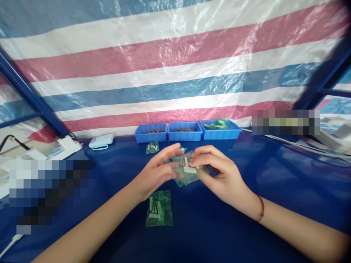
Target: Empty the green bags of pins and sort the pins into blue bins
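Observation:
Both hands meet above the middle of a blue table (246, 190). My left hand (156, 171) and my right hand (219, 171) pinch a small clear green plastic bag (186, 171) between them; white and metal small parts show inside it. Fingers of both hands are closed on the bag's edges. A red cord circles my right wrist. Just below my left hand, a second filled green bag (159, 208) lies flat on the table. A third small green bag (152, 147) lies farther back.
Three blue plastic bins (184, 131) stand in a row at the back; two hold dark small parts, the right one green bags. A white device (101, 141) and another white device with a cable (65, 146) sit back left. A striped tarp hangs behind.

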A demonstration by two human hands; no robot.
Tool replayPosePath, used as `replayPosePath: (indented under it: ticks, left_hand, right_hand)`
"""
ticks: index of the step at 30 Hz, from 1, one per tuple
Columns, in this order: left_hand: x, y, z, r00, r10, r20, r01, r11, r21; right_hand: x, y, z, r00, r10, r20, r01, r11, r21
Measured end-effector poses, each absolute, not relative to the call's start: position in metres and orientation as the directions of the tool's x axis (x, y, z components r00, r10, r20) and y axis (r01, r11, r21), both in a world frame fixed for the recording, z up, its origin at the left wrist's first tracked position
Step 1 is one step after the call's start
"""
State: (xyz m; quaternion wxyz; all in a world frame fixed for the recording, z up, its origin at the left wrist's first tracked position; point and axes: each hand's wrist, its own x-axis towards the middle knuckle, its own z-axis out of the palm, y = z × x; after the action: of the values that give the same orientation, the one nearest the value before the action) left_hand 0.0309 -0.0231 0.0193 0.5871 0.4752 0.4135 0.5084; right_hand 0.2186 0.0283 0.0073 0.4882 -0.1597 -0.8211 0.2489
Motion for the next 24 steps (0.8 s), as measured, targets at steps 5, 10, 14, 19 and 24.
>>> replayPosePath:
  ticks: [5,10,14,19,24]
  left_hand:
    - [0.036,-0.025,0.017,0.245,0.968,-0.063,-0.274,0.132,0.953]
    - [0.039,-0.027,0.014,0.138,0.990,0.041,-0.117,-0.024,0.993]
    - [0.038,-0.027,0.015,0.015,0.990,0.142,0.114,-0.143,0.983]
    - [0.041,-0.029,0.012,-0.092,0.966,0.241,0.214,-0.218,0.952]
    - [0.036,-0.031,0.018,-0.033,0.969,0.245,0.415,-0.210,0.885]
  right_hand:
    - [0.221,0.030,0.011,-0.427,0.417,0.802,0.015,0.890,-0.455]
    - [0.222,0.025,0.013,-0.586,0.460,0.668,0.006,0.826,-0.564]
    - [0.218,0.017,0.011,-0.651,0.480,0.589,0.046,0.799,-0.600]
    - [0.222,0.045,0.015,-0.456,0.585,0.671,0.180,0.799,-0.574]
    - [0.251,0.120,0.022,-0.070,0.795,0.603,0.139,0.606,-0.783]
